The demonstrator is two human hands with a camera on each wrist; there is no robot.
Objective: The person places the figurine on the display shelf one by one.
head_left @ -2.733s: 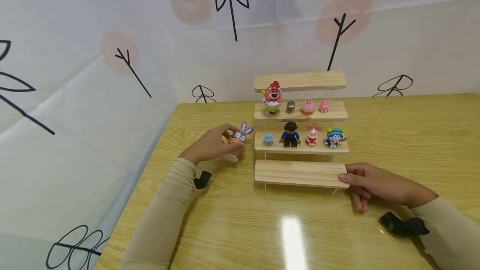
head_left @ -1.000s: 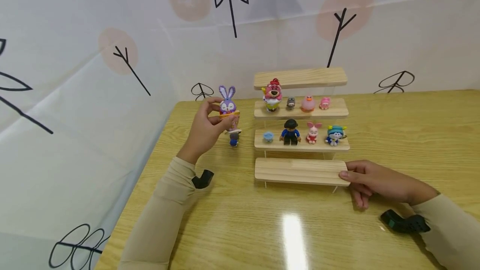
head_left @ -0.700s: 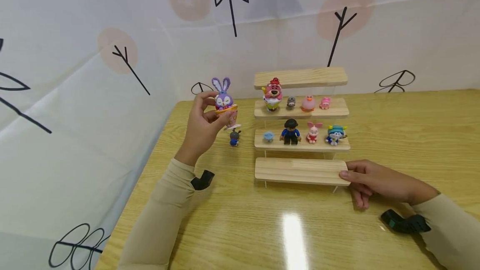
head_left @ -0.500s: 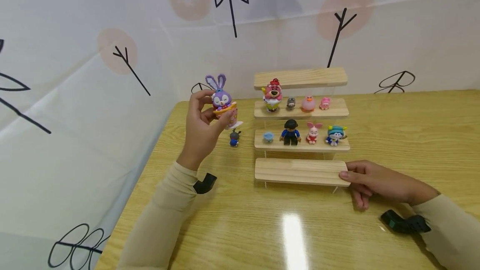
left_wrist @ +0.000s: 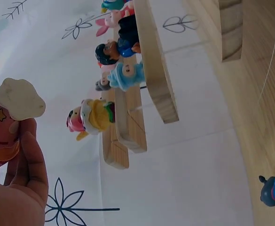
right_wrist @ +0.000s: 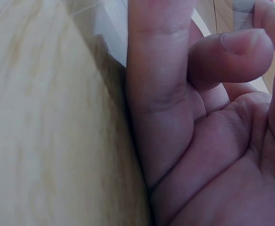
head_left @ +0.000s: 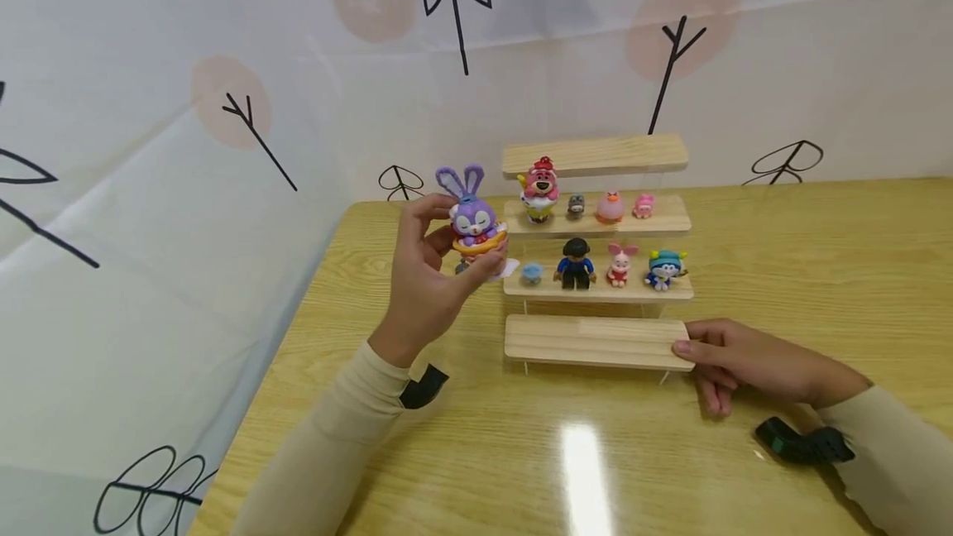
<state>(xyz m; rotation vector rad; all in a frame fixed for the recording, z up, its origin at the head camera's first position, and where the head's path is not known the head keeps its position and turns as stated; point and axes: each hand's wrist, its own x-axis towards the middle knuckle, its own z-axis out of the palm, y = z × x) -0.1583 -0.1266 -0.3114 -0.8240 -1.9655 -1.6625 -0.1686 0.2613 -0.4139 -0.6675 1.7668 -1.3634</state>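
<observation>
My left hand (head_left: 428,284) holds a purple rabbit figurine (head_left: 474,217) sitting in a cup, raised above the table left of the stepped wooden display stand (head_left: 584,342). Thumb and fingers grip its cup; the left wrist view shows the figurine's pink starred side and pale base (left_wrist: 20,99). My right hand (head_left: 759,366) pinches the right end of the stand's lowest shelf, thumb on top and fingers below. A small dark-headed figure in blue (left_wrist: 274,190) is on the table, mostly hidden behind my left hand in the head view.
On the third shelf up stand a pink bear (head_left: 540,189), a small grey figure (head_left: 576,205) and two pink figures. The second shelf bears a light-blue piece (head_left: 531,274), a black-haired figure (head_left: 576,265), a pink piglet (head_left: 619,265) and a blue-capped figure (head_left: 665,270).
My left hand has lifted the rabbit figurine from low beside the stand, tilted it, then brought it right, closer to the shelves. The small blue-clothed figure came into sight, then was covered again. The right hand stayed put.
</observation>
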